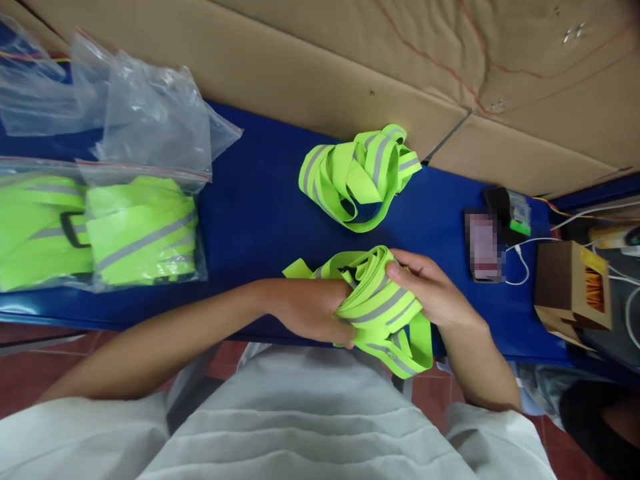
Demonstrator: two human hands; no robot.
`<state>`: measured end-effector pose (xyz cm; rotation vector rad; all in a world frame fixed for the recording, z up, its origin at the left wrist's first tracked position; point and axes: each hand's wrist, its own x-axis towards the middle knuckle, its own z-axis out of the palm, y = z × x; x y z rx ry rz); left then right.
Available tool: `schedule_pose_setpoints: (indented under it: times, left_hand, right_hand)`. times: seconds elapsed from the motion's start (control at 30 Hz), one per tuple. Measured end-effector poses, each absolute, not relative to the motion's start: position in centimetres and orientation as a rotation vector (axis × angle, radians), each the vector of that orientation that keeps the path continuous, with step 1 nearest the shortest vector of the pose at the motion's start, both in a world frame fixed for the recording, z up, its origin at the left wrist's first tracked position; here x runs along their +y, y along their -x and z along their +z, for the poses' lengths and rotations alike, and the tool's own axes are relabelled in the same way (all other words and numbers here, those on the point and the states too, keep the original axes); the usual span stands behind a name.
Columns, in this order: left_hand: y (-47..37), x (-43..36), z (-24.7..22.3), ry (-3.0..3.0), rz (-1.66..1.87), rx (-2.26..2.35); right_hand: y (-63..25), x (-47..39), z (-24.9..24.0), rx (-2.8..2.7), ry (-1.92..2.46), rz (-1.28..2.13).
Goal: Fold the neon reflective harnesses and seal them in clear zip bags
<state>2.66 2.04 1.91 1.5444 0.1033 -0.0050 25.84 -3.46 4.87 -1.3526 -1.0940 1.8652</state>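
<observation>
A folded bundle of neon-yellow reflective strap (385, 300) with grey stripes is held between my two hands at the table's front edge. My left hand (315, 310) comes in from the left and grips it, its fingers partly hidden under the folds. On the other side my right hand (430, 283) pinches the bundle, thumb on top and fingers behind. Loose loops of the strap hang below, over the edge, and a short end sticks out past my left wrist. Just beyond lies a second loose heap of the same strap (360, 173), touched by neither hand.
Filled clear bags (145, 230) of neon strap lie at left, with clear plastic bags (155, 113) behind them. A phone (483, 247), a white cable and a small cardboard box (560, 287) are at right. Large cardboard (300, 60) borders the blue table (245, 193) at the back.
</observation>
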Motion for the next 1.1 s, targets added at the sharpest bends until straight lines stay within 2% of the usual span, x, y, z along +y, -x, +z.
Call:
schedule_pose_setpoints:
  times: [0.13, 0.23, 0.3, 0.4, 0.47, 0.57, 0.67, 0.77, 1.1]
  left_hand:
    - [-2.4, 2.7, 2.7, -1.471, -0.010, 0.206]
    - [-2.3, 2.7, 3.0, -1.494, 0.056, 0.170]
    - [-2.3, 2.6, 3.0, -1.533, 0.112, 0.161]
    - [-2.4, 2.5, 2.8, -1.559, 0.165, 0.189]
    - [-2.6, 2.5, 2.7, -1.582, 0.243, 0.224]
    - [-3.1, 2.2, 2.4, -1.626, 0.315, 0.286]
    - [-3.8, 1.7, 2.0, -1.641, 0.298, 0.386]
    - [-4.1, 1.4, 2.0, -1.559, 0.297, 0.413]
    - [-3.8, 1.7, 2.5, -0.991, 0.080, 0.320]
  right_hand:
    - [-25.4, -3.4, 4.6, -0.860, 1.346, 1.972]
    - [-24.9, -3.4, 4.2, -0.958, 1.376, 2.010]
    - [-24.6, -3.6, 3.9, -1.243, 1.425, 1.737]
    - [-24.4, -4.1, 4.1, -1.566, 1.458, 1.095]
    - [-24.5, -4.5, 4.5, -1.674, 1.425, 0.892]
    - [-24.7, -5.1, 5.2, -1.932, 1.314, 0.908]
    - [-24.4, -5.6, 5.2, -2.098, 1.386, 0.867]
    - [-23.9, -5.5, 4.8, -2.018, 1.476, 0.824]
    - [-23.9, -4.3, 5.0, -1.821, 1.456, 0.980]
